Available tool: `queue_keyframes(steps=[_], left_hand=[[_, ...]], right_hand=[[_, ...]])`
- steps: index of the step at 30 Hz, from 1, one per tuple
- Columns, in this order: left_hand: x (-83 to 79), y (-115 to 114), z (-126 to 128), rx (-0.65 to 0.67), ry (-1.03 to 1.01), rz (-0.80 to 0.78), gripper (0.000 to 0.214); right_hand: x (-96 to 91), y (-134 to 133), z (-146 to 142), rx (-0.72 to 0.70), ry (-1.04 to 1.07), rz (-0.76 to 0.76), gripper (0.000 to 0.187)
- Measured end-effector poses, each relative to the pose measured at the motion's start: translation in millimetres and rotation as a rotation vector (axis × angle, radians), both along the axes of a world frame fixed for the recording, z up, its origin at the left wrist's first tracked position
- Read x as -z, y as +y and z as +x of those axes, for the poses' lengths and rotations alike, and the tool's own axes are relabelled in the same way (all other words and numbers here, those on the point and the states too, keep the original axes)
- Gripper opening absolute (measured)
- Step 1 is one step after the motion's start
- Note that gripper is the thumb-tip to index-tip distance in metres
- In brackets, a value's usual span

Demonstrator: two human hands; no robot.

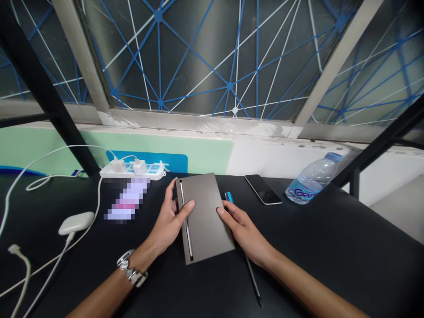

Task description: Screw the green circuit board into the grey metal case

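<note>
Gripping grey notebook (208,221) at centre of frame, with left hand (169,221) on left edge (thumb across silver strip (189,243)), with right hand (244,232) on right edge. Held above black tabletop (324,251), near dark pen (254,280), lower right of centre.

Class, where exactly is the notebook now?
In the head view, the notebook is just below centre, held between the left hand and right hand, left of the pen.
</note>
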State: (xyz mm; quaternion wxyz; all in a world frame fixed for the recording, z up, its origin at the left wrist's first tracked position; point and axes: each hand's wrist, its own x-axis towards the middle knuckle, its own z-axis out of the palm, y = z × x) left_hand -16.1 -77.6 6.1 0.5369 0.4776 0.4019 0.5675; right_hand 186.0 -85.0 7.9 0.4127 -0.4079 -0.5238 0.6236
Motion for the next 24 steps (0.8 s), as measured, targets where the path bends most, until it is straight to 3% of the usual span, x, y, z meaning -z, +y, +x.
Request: queue_keyframes(steps=[7,14,24], left_hand=[[6.9,4,-1,0.052,-0.013,0.043,0.082],[3.5,1,0,0.089,-0.112,-0.015,0.082],[2.4,0,0,0.047,-0.039,0.003,0.085]], right_hand=[[-9.7,-3,0,-0.072,-0.059,0.084,0.044],[-10.7,4,10,-0.138,-0.192,0.03,0.043],[-18.3,6,18,-0.172,-0.169,0.005,0.042]])
